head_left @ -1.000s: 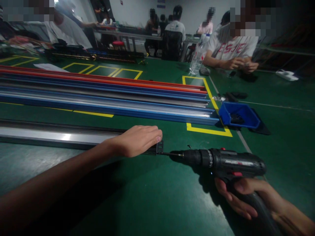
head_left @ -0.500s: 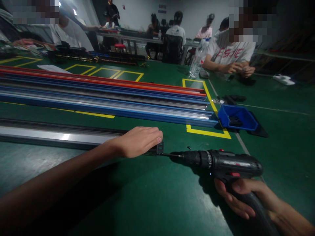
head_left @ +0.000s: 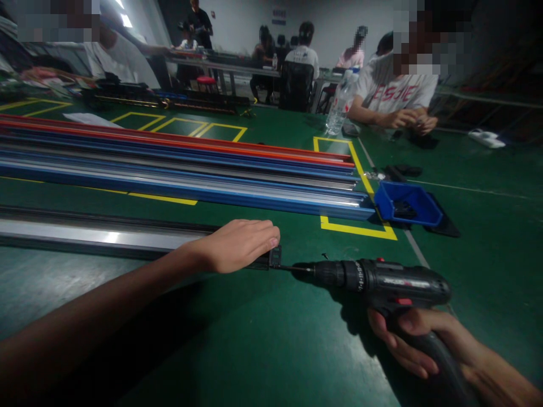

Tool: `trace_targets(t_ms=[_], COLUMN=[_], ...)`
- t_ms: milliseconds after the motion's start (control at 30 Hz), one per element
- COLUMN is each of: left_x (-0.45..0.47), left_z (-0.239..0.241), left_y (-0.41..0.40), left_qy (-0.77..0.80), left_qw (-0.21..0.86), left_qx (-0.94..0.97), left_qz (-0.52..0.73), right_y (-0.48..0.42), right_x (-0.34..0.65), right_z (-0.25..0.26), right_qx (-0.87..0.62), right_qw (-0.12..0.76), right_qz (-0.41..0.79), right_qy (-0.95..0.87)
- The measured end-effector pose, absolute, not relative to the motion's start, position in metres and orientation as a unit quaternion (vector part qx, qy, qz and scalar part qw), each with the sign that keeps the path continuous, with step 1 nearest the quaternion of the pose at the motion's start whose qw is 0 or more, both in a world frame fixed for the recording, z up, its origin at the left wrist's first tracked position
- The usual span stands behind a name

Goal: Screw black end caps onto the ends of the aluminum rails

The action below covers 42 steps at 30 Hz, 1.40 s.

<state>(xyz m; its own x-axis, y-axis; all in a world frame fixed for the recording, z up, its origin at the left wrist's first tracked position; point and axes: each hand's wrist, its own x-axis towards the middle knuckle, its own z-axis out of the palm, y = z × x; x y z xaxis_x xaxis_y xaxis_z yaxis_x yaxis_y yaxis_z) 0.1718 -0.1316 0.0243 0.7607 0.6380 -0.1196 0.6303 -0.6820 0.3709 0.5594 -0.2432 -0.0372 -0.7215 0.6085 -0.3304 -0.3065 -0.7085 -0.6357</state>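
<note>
My left hand lies flat, fingers stretched out, on the right end of a long silver and black rail on the green table. My right hand grips the handle of a black cordless drill, a finger near its trigger. The drill bit points left and meets the black end piece of the rail, just past my left fingertips.
A stack of long blue, silver and red rails lies behind. A blue bin holding dark parts sits at their right end. A water bottle stands further back. Several people sit at the far tables; one opposite works with both hands.
The view shifted slightly; the drill and my right hand sit a little further left. My left hand stays on the rail.
</note>
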Motion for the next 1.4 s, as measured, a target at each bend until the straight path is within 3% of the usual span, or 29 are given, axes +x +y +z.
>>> trace_targets(t_ms=[1400], left_x=[0.171], left_z=[0.025], left_y=[-0.134], left_qy=[0.338], left_qw=[0.202], left_qx=[0.919], left_qz=[0.035], right_y=[-0.242], right_x=[0.552], right_z=[-0.037], right_qx=[-0.256], right_qw=[0.268], right_qz=[0.878], right_qy=[-0.304])
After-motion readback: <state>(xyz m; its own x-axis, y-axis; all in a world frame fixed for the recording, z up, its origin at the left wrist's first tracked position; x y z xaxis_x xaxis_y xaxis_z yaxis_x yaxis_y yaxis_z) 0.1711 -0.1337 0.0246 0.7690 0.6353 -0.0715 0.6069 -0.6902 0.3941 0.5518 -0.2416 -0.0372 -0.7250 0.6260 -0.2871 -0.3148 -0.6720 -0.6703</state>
